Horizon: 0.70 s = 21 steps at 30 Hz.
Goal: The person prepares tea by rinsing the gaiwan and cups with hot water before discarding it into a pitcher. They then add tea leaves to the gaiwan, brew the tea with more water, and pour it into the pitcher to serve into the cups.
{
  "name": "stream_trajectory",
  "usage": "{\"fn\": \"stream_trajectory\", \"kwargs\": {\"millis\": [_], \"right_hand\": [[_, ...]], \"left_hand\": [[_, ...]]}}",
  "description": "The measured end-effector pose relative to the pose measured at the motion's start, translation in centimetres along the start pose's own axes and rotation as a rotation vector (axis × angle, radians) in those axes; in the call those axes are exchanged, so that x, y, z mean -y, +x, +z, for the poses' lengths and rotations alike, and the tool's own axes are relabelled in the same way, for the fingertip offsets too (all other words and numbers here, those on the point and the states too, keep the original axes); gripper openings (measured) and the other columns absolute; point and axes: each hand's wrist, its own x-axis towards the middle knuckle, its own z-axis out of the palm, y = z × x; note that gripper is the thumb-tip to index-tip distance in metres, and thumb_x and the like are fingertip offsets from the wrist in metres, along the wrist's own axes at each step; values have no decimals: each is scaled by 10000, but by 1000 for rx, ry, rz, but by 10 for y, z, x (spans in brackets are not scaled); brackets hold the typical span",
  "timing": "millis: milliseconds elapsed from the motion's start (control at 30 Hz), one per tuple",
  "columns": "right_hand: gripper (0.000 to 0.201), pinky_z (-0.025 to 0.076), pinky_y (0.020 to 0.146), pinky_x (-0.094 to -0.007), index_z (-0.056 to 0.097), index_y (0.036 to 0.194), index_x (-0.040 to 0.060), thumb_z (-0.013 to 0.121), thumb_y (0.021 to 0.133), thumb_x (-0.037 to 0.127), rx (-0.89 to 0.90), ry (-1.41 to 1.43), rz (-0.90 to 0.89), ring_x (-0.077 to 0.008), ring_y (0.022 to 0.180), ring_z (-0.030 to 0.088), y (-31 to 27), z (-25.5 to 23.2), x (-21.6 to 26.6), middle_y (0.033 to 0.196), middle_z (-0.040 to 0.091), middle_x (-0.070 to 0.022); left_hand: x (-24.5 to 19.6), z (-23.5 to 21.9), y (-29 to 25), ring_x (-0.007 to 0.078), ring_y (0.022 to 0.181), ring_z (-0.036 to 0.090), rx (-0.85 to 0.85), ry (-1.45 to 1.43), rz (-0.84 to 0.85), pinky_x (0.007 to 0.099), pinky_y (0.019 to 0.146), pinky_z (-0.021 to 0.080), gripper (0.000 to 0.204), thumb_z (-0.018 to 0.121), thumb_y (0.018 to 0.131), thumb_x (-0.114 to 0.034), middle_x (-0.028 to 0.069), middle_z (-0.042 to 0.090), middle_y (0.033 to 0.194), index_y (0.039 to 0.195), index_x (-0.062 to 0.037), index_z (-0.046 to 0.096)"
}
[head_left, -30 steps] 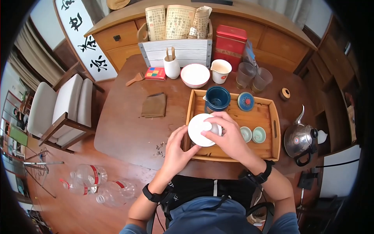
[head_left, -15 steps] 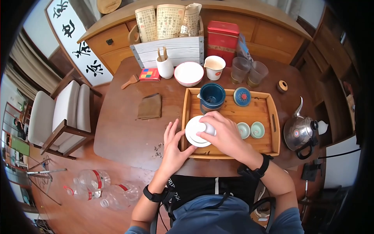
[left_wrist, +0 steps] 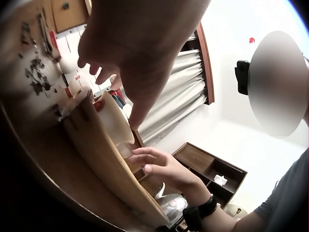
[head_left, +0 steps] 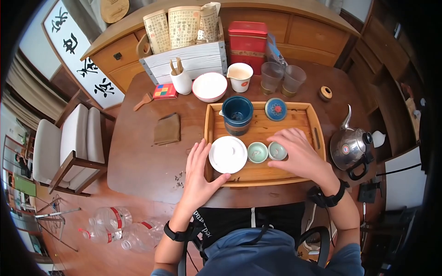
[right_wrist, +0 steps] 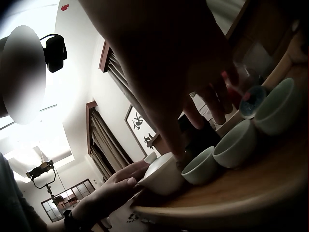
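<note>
A white lidded gaiwan (head_left: 228, 154) sits at the front left of the wooden tray (head_left: 294, 180), with its lid on. My left hand (head_left: 199, 178) spreads around its left side, fingertips and thumb right at the rim. Over the row of pale green teacups hovers my right hand (head_left: 301, 154), fingers loosely bent and holding nothing. Two cups show in the head view, the nearer teacup (head_left: 257, 152) and the middle teacup (head_left: 277, 151) by my thumb. A third teacup (right_wrist: 277, 106) shows in the right wrist view; my hand hides it from above.
Behind the gaiwan stands a dark blue pot (head_left: 237, 115), its patterned lid (head_left: 276, 109) lying to the right. A steel kettle (head_left: 351, 149) stands right of the tray. Left are a folded brown cloth (head_left: 167, 129) and loose tea leaves (head_left: 179, 180). A white bowl (head_left: 210, 86) and pitcher (head_left: 240, 77) stand farther back.
My right hand has let go of the gaiwan lid's knob and moved right, over the teacups. My left hand stays beside the gaiwan. The head view has shifted slightly.
</note>
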Motion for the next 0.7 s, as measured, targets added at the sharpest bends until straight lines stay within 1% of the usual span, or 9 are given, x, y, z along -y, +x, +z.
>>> {"fn": "stream_trajectory", "kwargs": {"millis": [133, 233, 333, 367, 467, 500, 600, 633, 700], "right_hand": [[628, 324, 1213, -498, 651, 1349, 51, 887, 809, 268, 16, -86, 16, -340, 1251, 557, -19, 3, -20, 1238, 651, -138], [652, 301, 1238, -507, 633, 1385, 55, 881, 818, 261, 25, -53, 27, -336, 1265, 557, -25, 6, -28, 1269, 654, -131], [665, 290, 1248, -524, 615, 1410, 58, 872, 829, 254, -28, -37, -14, -330, 1292, 555, -24, 14, -32, 1311, 656, -126], [672, 287, 1251, -530, 610, 1417, 60, 871, 830, 253, -44, -32, -29, -329, 1301, 554, -23, 18, -34, 1322, 657, -125], [690, 285, 1254, -547, 598, 1436, 64, 870, 830, 254, -52, -27, -47, -323, 1331, 544, -21, 25, -40, 1346, 656, -123], [696, 285, 1254, -552, 594, 1441, 65, 869, 830, 255, -47, -28, -49, -320, 1341, 539, -21, 25, -41, 1353, 655, -123], [681, 321, 1231, -534, 601, 1434, 60, 861, 834, 249, -70, -36, -52, -328, 1327, 541, -27, 14, -40, 1361, 636, -129], [672, 338, 1218, -526, 604, 1430, 56, 857, 836, 241, -70, -45, -30, -331, 1320, 543, -30, 9, -40, 1362, 627, -133], [655, 373, 1191, -509, 609, 1422, 48, 849, 838, 225, -72, -64, 16, -338, 1306, 546, -38, 0, -45, 1364, 611, -142]], "left_hand": [[-5, 4, 1, 443, 1574, 321, -53, -4, 19, 540, 1277, 289, 920, 922, 810, -272, 221, 404, 1677, 1569, -16, 469], [-19, 5, 2, 441, 1567, 335, -103, 52, 81, 559, 1264, 299, 820, 902, 825, -264, 224, 421, 1665, 1519, -32, 531], [-46, 7, 11, 423, 1553, 374, -92, 163, 225, 540, 1258, 313, 710, 892, 817, -194, 189, 473, 1643, 1451, -60, 603], [-58, 11, 14, 416, 1519, 421, -98, 196, 275, 544, 1248, 322, 622, 873, 832, -190, 185, 524, 1590, 1398, -81, 639], [-82, 25, 28, 391, 1478, 469, 16, 323, 408, 556, 1241, 329, 580, 854, 850, -204, 172, 571, 1525, 1380, -92, 647], [-86, 33, 33, 364, 1409, 529, 17, 365, 453, 557, 1227, 350, 549, 838, 847, -207, 161, 624, 1427, 1346, -72, 652], [-92, 51, 46, 346, 1359, 566, 83, 504, 509, 549, 1218, 364, 557, 834, 829, -198, 151, 653, 1360, 1329, -36, 649], [-92, 57, 49, 325, 1296, 596, 79, 553, 532, 516, 1180, 408, 558, 829, 815, -186, 154, 664, 1310, 1313, -13, 648], [-87, 68, 56, 321, 1263, 614, 125, 641, 522, 490, 1145, 435, 557, 820, 810, -173, 158, 672, 1294, 1315, -13, 650]]}}
